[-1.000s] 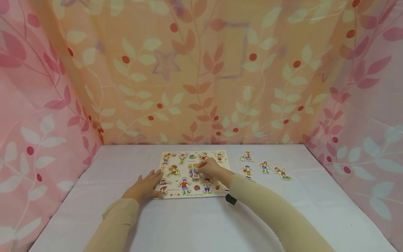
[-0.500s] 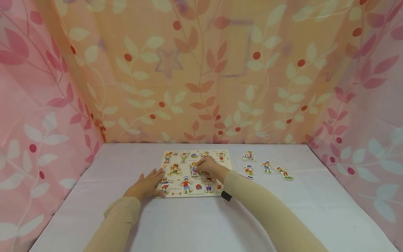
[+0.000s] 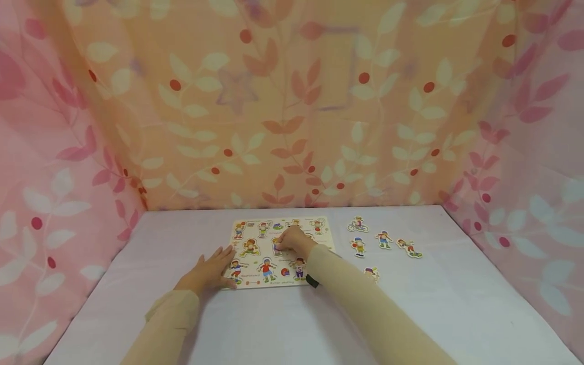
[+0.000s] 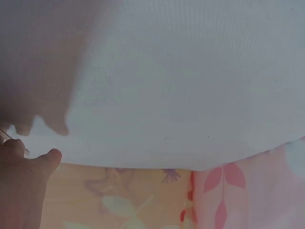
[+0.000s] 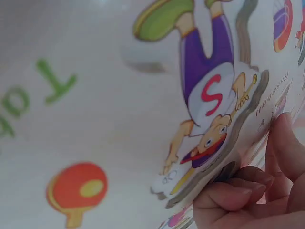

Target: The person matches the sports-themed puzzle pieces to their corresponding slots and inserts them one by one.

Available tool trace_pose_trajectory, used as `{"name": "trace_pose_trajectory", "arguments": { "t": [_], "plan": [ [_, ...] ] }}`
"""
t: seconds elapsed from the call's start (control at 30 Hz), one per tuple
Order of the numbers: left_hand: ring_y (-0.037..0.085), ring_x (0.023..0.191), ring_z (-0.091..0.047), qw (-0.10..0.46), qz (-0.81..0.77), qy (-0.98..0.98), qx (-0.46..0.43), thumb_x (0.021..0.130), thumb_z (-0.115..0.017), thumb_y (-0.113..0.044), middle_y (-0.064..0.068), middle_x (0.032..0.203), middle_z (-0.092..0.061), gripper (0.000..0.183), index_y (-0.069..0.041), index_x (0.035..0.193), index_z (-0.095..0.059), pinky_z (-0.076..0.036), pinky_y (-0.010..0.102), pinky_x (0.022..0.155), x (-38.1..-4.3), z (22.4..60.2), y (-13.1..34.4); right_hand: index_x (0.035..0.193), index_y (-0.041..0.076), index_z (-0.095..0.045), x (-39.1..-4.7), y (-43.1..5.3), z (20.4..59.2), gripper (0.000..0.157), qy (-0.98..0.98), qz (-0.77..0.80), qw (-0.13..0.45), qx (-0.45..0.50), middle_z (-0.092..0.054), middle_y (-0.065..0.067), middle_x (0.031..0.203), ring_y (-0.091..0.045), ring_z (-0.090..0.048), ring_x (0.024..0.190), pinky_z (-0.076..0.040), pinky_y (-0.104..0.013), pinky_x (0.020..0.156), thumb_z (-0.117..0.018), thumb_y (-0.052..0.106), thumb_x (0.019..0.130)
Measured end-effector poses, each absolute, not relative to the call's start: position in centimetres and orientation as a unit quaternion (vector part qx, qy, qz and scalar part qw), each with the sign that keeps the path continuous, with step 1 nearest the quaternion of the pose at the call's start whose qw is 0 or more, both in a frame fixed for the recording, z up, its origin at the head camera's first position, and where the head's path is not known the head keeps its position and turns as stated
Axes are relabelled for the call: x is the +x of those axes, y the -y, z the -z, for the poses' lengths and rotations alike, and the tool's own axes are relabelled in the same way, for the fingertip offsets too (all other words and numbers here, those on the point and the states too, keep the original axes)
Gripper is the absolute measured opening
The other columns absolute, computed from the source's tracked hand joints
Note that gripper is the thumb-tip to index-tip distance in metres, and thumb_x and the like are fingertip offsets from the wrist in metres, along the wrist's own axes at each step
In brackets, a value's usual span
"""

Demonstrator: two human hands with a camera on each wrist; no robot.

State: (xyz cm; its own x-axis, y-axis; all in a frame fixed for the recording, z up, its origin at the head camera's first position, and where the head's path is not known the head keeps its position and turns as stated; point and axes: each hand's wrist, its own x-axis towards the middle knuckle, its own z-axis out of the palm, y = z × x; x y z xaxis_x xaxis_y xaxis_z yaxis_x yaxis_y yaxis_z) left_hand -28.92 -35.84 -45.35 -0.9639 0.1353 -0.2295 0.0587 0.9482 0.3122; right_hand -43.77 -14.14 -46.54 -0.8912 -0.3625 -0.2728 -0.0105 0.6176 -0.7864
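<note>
A pale puzzle board (image 3: pixel 254 268) printed with sports figures lies on the white table. My left hand (image 3: pixel 207 271) rests along its left edge, fingers spread and thumb at the near corner. Over the board's middle, my right hand (image 3: pixel 296 241) has curled fingers and pinches a figure-shaped puzzle piece (image 3: pixel 276 247), which they partly cover. The right wrist view shows the fingertips of the right hand (image 5: pixel 257 181) low against the board, beside a baseball figure (image 5: pixel 209 95) in a shirt marked S. In the left wrist view only part of the left hand (image 4: pixel 28 176) shows.
Several loose puzzle pieces lie right of the board, among them a cyclist (image 3: pixel 358 224) and a skateboarder (image 3: pixel 409 248). Another piece (image 3: pixel 371 274) shows partly beyond the right sleeve (image 3: pixel 360 299). Floral curtains (image 3: pixel 292 126) stand behind and at both sides.
The puzzle piece has gone from tilted above the board's middle down to its surface. My right forearm has swung left, uncovering another loose piece. The left hand stays on the board edge.
</note>
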Motion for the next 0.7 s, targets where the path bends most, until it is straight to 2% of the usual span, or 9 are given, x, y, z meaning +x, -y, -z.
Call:
{"name": "trace_pose_trajectory", "arguments": {
  "t": [0.13,0.23,0.27,0.33,0.4,0.47,0.53,0.57,0.7],
  "plan": [
    [0.048,0.142,-0.014,0.121,-0.147,-0.98,0.052,0.073,-0.077,-0.045,0.026,0.156,-0.021,0.101,0.008,0.147,-0.032,-0.007,0.075,0.105,-28.7,45.1,35.8,0.092,0.001,-0.076,-43.3,13.9,46.1,0.014,-0.863,0.446,0.217,-0.093,-0.067,-0.005,0.083,-0.012,-0.048,0.062,-0.041,-0.021,0.052,-0.079,0.003,0.079],
    [0.048,0.142,-0.015,0.118,-0.149,-0.98,0.056,0.074,-0.077,-0.045,0.026,0.155,-0.021,0.101,0.007,0.147,-0.032,-0.008,0.075,0.105,-28.7,45.1,35.6,0.098,0.002,-0.076,-43.0,13.3,45.7,0.018,-0.85,0.463,0.237,-0.081,-0.07,-0.009,0.093,-0.013,-0.05,0.065,-0.042,-0.023,0.054,-0.078,0.004,0.08],
    [0.048,0.142,-0.015,0.117,-0.152,-0.98,0.057,0.073,-0.077,-0.045,0.026,0.155,-0.021,0.1,0.008,0.146,-0.032,-0.008,0.075,0.105,-28.7,45.0,35.6,0.1,0.002,-0.076,-43.0,13.0,45.6,0.02,-0.85,0.462,0.237,-0.084,-0.069,-0.01,0.101,-0.013,-0.054,0.07,-0.045,-0.024,0.058,-0.078,0.004,0.081],
    [0.049,0.141,-0.015,0.114,-0.157,-0.979,0.059,0.072,-0.077,-0.044,0.026,0.155,-0.022,0.101,0.008,0.146,-0.033,-0.008,0.075,0.105,-28.7,45.0,35.6,0.106,0.002,-0.074,-43.1,12.2,45.2,0.024,-0.846,0.468,0.239,-0.089,-0.066,-0.014,0.117,-0.019,-0.061,0.088,-0.052,-0.029,0.074,-0.076,0.005,0.083],
    [0.048,0.142,-0.014,0.114,-0.157,-0.979,0.057,0.073,-0.077,-0.045,0.025,0.156,-0.021,0.101,0.007,0.146,-0.032,-0.008,0.075,0.105,-28.7,45.1,35.6,0.112,0.002,-0.072,-43.4,11.4,44.8,0.027,-0.842,0.478,0.232,-0.093,-0.06,-0.016,0.129,-0.028,-0.06,0.109,-0.05,-0.037,0.094,-0.073,0.005,0.085],
    [0.048,0.142,-0.015,0.115,-0.153,-0.98,0.055,0.073,-0.077,-0.045,0.025,0.156,-0.021,0.101,0.007,0.146,-0.032,-0.008,0.075,0.105,-28.7,45.1,35.7,0.115,0.001,-0.07,-43.9,10.5,44.1,0.029,-0.838,0.49,0.224,-0.091,-0.055,-0.017,0.135,-0.034,-0.053,0.122,-0.043,-0.042,0.104,-0.071,0.003,0.086],
    [0.048,0.142,-0.014,0.118,-0.15,-0.98,0.051,0.074,-0.077,-0.046,0.025,0.156,-0.021,0.101,0.007,0.147,-0.032,-0.008,0.075,0.105,-28.7,45.2,35.7,0.118,-0.001,-0.067,-44.4,9.5,43.4,0.031,-0.831,0.502,0.227,-0.079,-0.056,-0.018,0.135,-0.035,-0.051,0.124,-0.043,-0.042,0.104,-0.069,0.002,0.088],
    [0.048,0.142,-0.014,0.119,-0.148,-0.981,0.051,0.074,-0.077,-0.046,0.025,0.156,-0.021,0.101,0.007,0.147,-0.032,-0.008,0.075,0.105,-28.7,45.2,35.7,0.119,-0.002,-0.067,-44.7,9.0,43.1,0.031,-0.83,0.505,0.224,-0.074,-0.057,-0.018,0.133,-0.033,-0.056,0.115,-0.045,-0.039,0.1,-0.069,0.002,0.088],
    [0.048,0.142,-0.014,0.116,-0.151,-0.98,0.052,0.073,-0.077,-0.046,0.025,0.156,-0.021,0.101,0.007,0.147,-0.032,-0.007,0.075,0.105,-28.7,45.2,35.7,0.124,-0.001,-0.064,-45.7,6.8,41.9,0.035,-0.836,0.494,0.228,-0.07,-0.06,-0.017,0.128,-0.028,-0.055,0.103,-0.045,-0.033,0.083,-0.068,0.004,0.089]
  ]
}}
